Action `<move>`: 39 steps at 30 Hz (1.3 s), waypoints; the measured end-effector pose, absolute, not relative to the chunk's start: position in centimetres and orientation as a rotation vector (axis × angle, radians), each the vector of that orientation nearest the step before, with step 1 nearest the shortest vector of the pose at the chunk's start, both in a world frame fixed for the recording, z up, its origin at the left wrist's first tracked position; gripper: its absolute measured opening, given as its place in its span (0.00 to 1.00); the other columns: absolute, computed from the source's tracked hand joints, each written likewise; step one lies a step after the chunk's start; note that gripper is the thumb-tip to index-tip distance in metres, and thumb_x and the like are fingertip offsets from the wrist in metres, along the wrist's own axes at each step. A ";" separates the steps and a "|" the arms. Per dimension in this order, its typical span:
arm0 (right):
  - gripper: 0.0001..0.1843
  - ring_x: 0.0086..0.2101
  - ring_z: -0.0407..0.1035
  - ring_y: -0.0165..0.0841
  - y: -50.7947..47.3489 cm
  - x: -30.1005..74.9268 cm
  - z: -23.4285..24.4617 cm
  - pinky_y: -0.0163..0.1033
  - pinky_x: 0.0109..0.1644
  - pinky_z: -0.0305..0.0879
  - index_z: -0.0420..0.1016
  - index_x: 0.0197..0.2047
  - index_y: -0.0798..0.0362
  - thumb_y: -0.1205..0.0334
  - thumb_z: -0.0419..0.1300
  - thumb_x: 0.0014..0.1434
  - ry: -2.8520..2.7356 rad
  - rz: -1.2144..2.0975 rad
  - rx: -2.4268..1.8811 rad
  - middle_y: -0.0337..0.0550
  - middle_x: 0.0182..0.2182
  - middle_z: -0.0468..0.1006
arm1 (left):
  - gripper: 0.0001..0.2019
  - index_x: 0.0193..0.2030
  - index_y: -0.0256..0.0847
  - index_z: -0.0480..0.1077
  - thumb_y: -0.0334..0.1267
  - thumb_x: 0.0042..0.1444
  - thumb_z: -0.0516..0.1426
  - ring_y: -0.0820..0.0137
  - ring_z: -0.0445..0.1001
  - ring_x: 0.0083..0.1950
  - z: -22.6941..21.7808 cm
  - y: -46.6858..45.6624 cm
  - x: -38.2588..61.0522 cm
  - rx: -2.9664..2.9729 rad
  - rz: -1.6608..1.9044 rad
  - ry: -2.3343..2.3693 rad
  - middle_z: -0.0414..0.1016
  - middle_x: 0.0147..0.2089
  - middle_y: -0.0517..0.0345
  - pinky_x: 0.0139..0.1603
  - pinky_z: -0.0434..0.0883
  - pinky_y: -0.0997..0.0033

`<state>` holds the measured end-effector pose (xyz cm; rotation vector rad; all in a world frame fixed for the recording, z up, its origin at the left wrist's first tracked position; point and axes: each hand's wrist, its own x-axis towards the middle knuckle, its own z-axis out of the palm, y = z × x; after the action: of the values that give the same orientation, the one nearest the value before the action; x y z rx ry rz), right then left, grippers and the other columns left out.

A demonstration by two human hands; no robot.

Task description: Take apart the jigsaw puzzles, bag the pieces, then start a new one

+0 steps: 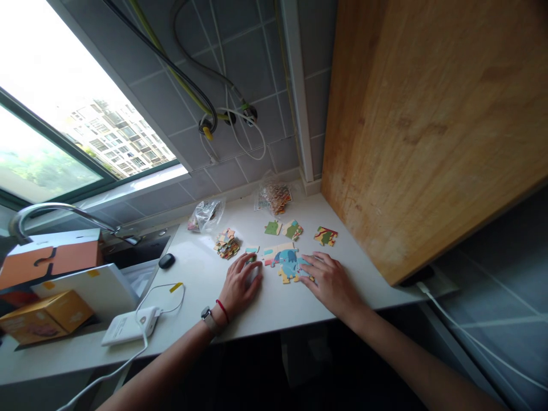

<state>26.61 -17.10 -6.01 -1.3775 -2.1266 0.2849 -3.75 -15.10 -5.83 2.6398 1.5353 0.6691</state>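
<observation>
White kitchen countertop (274,311) under a window, grey tiled wall behind. Positions are given from the assembled puzzle section (286,261).

1. Assembled puzzle section: several joined pieces, blue and orange print, flat on the counter between the two hands.
2. Right hand (331,282): just right of the section, palm down, fingers spread, fingertips touching its right edge. It grips nothing.
3. Left hand (242,282): just left of the section, palm down and loosely flat. Whether a piece lies beneath the fingers cannot be told.
4. Small loose piece (252,249): left of the section, just beyond the left fingertips.
5. Pile of pieces (226,244): farther left and back.
6. Three single pieces behind the section: green piece (272,228), mixed-colour piece (293,229), red-and-green piece (326,236).
7. Two clear bags at the wall, well behind: full bag (274,197), flatter bag (206,215).
8. Wooden board (428,125): leaning upright, far right.
9. White device with cable (131,326): well left, near the counter edge.

Handling note (judgement): joining looks best done with the right hand pinning the section so that it cannot slide, while a piece is slid in flat from the left, print matched first, then pressed down lightly without forcing the tabs.
</observation>
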 end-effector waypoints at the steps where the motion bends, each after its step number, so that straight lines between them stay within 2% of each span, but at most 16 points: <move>1: 0.13 0.60 0.70 0.49 -17.1 26.6 -6.1 0.57 0.59 0.72 0.84 0.52 0.49 0.63 0.68 0.65 -2.129 0.291 -1.369 0.45 0.59 0.81 | 0.16 0.61 0.48 0.72 0.41 0.69 0.56 0.51 0.67 0.71 -5.9 -15.1 -3.8 2.630 0.680 1.555 0.69 0.68 0.47 0.68 0.69 0.41; 7: 0.13 0.60 0.70 0.49 -17.1 26.6 -6.0 0.57 0.59 0.73 0.83 0.54 0.49 0.64 0.65 0.67 -2.154 0.265 -1.339 0.48 0.60 0.80 | 0.21 0.67 0.43 0.64 0.41 0.69 0.55 0.50 0.68 0.69 -6.2 -15.0 -3.9 2.517 0.771 1.701 0.67 0.69 0.41 0.66 0.70 0.39; 13: 0.14 0.61 0.69 0.49 -17.2 26.5 -5.8 0.57 0.60 0.72 0.83 0.54 0.49 0.65 0.63 0.67 -2.154 0.244 -1.340 0.50 0.61 0.79 | 0.12 0.55 0.48 0.75 0.40 0.70 0.54 0.52 0.72 0.65 -6.0 -15.0 -3.8 2.572 0.728 1.657 0.70 0.67 0.47 0.64 0.72 0.42; 19: 0.13 0.61 0.69 0.49 -17.3 26.5 -5.9 0.56 0.60 0.71 0.82 0.54 0.49 0.65 0.63 0.66 -2.148 0.252 -1.351 0.49 0.61 0.79 | 0.13 0.56 0.49 0.76 0.39 0.69 0.55 0.52 0.72 0.63 -5.9 -15.2 -3.6 2.590 0.722 1.698 0.71 0.64 0.48 0.60 0.73 0.42; 26: 0.14 0.61 0.69 0.49 -17.3 26.5 -5.8 0.57 0.59 0.71 0.82 0.54 0.49 0.65 0.63 0.66 -2.155 0.252 -1.350 0.50 0.61 0.78 | 0.07 0.48 0.45 0.75 0.36 0.67 0.56 0.54 0.74 0.57 -5.8 -15.4 -3.5 2.576 0.755 1.717 0.72 0.60 0.47 0.57 0.75 0.46; 31: 0.14 0.60 0.69 0.49 -17.2 26.4 -6.0 0.56 0.59 0.70 0.82 0.54 0.49 0.65 0.63 0.66 -2.158 0.228 -1.345 0.51 0.61 0.78 | 0.09 0.53 0.46 0.72 0.38 0.68 0.55 0.55 0.74 0.59 -6.0 -15.3 -3.7 2.565 0.807 1.667 0.72 0.60 0.47 0.60 0.75 0.47; 36: 0.13 0.61 0.68 0.49 -17.2 26.4 -6.2 0.56 0.59 0.70 0.81 0.54 0.49 0.65 0.63 0.67 -2.161 0.215 -1.352 0.49 0.61 0.78 | 0.20 0.66 0.46 0.65 0.42 0.69 0.56 0.51 0.70 0.67 -6.5 -14.7 -4.1 2.537 0.800 1.680 0.69 0.67 0.44 0.66 0.70 0.42; 39: 0.13 0.61 0.68 0.49 -17.3 26.4 -6.1 0.56 0.59 0.70 0.81 0.54 0.49 0.64 0.63 0.67 -2.164 0.227 -1.360 0.49 0.61 0.78 | 0.22 0.68 0.45 0.62 0.43 0.70 0.56 0.49 0.67 0.70 -6.8 -14.4 -4.3 2.541 0.769 1.669 0.72 0.66 0.44 0.67 0.69 0.41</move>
<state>26.40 -17.25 -6.12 -1.3603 -2.1639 0.2272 -4.33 -14.40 -6.81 2.5409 1.6692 0.7690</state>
